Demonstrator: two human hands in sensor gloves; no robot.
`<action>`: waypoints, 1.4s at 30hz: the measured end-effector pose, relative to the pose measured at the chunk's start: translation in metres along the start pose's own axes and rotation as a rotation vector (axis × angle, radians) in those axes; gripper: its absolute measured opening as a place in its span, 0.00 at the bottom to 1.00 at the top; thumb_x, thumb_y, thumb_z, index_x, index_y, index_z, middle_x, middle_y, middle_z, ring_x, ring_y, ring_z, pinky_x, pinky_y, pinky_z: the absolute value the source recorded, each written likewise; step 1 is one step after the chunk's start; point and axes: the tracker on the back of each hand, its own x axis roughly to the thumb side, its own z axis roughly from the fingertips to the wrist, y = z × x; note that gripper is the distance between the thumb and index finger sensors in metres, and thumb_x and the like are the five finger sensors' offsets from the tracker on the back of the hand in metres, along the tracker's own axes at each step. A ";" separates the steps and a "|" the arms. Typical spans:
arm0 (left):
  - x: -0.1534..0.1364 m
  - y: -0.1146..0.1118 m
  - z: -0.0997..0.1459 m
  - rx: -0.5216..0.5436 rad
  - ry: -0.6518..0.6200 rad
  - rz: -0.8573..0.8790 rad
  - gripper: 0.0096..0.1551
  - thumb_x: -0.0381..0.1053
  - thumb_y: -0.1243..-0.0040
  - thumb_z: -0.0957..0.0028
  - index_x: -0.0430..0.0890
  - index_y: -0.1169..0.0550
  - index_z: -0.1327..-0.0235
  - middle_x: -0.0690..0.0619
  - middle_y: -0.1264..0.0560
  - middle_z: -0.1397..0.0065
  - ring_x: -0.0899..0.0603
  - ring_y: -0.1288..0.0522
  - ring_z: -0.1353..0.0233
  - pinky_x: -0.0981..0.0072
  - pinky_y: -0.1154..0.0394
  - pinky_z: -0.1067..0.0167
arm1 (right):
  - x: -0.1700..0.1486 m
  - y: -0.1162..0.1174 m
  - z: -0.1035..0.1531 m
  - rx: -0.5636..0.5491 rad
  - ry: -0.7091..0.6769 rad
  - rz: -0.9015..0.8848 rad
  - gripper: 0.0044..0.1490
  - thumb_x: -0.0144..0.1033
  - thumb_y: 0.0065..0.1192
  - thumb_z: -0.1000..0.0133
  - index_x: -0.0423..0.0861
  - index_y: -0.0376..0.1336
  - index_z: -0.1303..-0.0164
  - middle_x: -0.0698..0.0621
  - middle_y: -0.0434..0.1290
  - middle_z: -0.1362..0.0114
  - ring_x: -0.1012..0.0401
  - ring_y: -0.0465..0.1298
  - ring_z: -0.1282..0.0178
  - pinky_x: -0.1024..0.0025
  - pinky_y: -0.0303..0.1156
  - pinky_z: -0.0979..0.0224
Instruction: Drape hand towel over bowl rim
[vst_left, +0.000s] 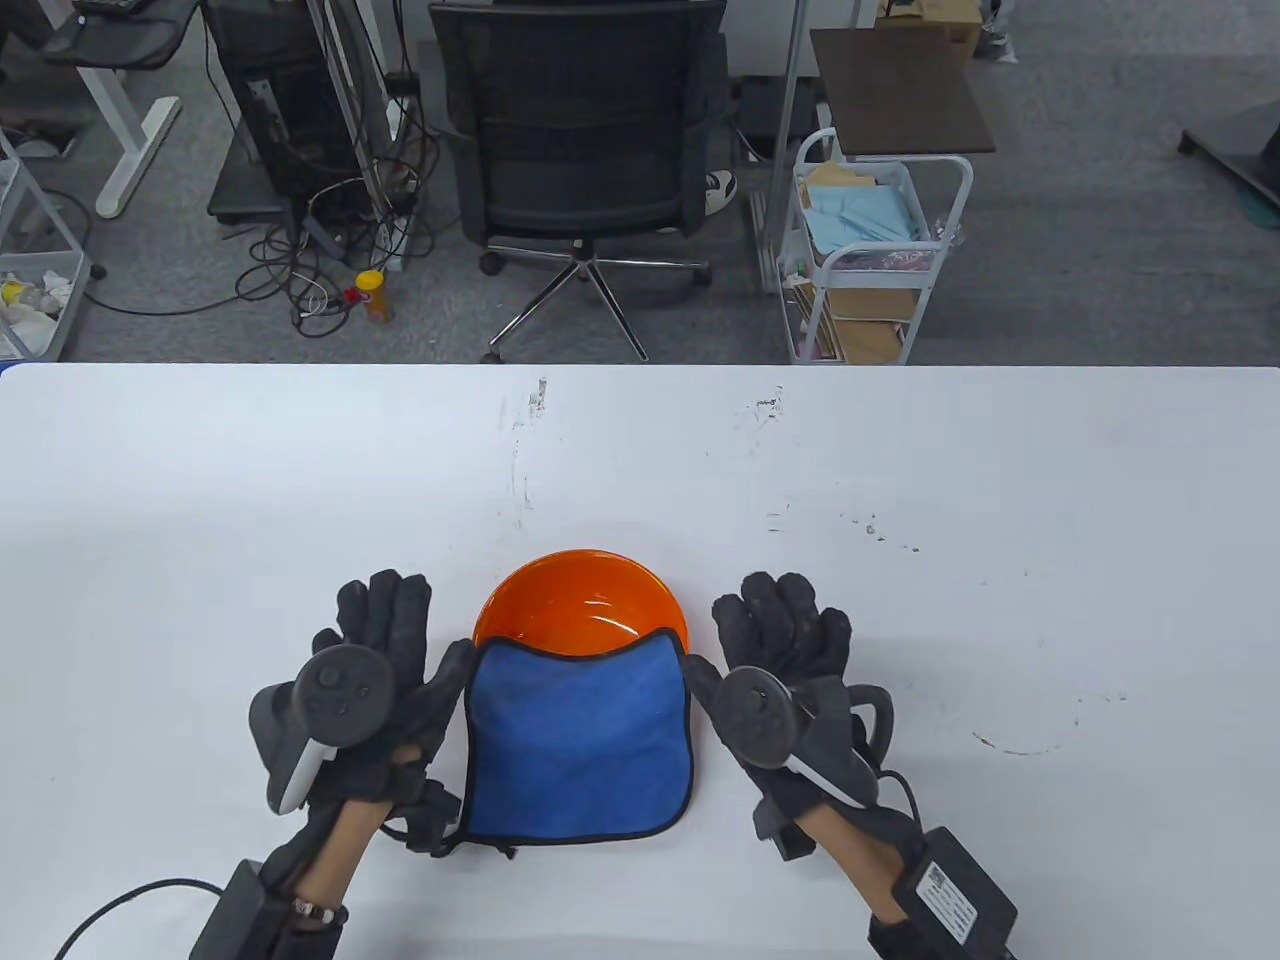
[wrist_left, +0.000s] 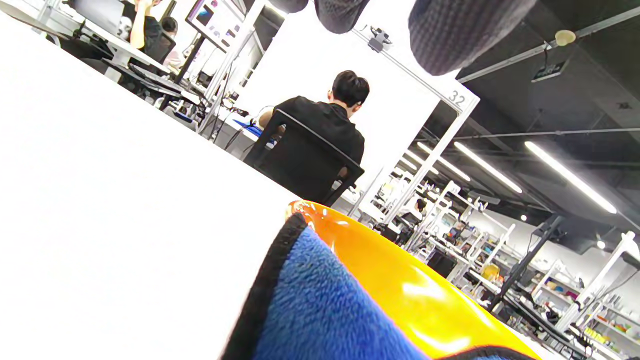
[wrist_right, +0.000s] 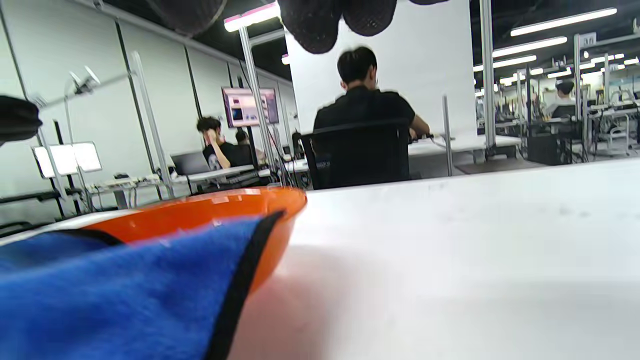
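An orange bowl (vst_left: 583, 597) stands on the white table near its front middle. A blue hand towel (vst_left: 577, 745) with a black edge lies over the bowl's near rim and runs down onto the table toward me. My left hand (vst_left: 385, 640) lies flat and open just left of the towel, its thumb beside the towel's left corner. My right hand (vst_left: 780, 630) lies flat and open just right of the bowl. Neither holds anything. The wrist views show the towel (wrist_left: 320, 310) (wrist_right: 120, 295) over the bowl's rim (wrist_left: 400, 280) (wrist_right: 210, 210), with fingertips (wrist_left: 465, 35) (wrist_right: 320, 25) spread at the top.
The white table (vst_left: 1000, 520) extends wide to both sides and behind the bowl. A black office chair (vst_left: 585, 150) and a white trolley (vst_left: 870, 240) stand on the floor beyond the far edge. Cables run off my wrists at the front edge.
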 end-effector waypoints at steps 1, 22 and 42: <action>0.000 0.002 0.008 0.002 -0.007 -0.023 0.46 0.62 0.50 0.36 0.46 0.52 0.14 0.47 0.61 0.12 0.35 0.67 0.16 0.31 0.69 0.29 | -0.003 -0.006 0.009 -0.028 -0.003 -0.005 0.43 0.53 0.42 0.32 0.35 0.48 0.15 0.33 0.45 0.12 0.29 0.42 0.14 0.21 0.38 0.26; -0.046 -0.037 0.066 -0.154 -0.073 -0.221 0.43 0.60 0.52 0.37 0.48 0.51 0.15 0.50 0.61 0.12 0.39 0.68 0.16 0.35 0.72 0.30 | -0.068 0.043 0.075 0.001 0.085 0.115 0.44 0.52 0.38 0.32 0.38 0.39 0.12 0.36 0.39 0.11 0.33 0.34 0.14 0.24 0.38 0.25; -0.053 -0.045 0.053 -0.164 -0.073 -0.343 0.42 0.62 0.53 0.38 0.50 0.52 0.16 0.51 0.61 0.12 0.41 0.68 0.16 0.36 0.71 0.29 | -0.074 0.055 0.067 0.078 0.074 0.126 0.45 0.53 0.37 0.32 0.40 0.38 0.12 0.37 0.39 0.11 0.35 0.35 0.14 0.25 0.38 0.24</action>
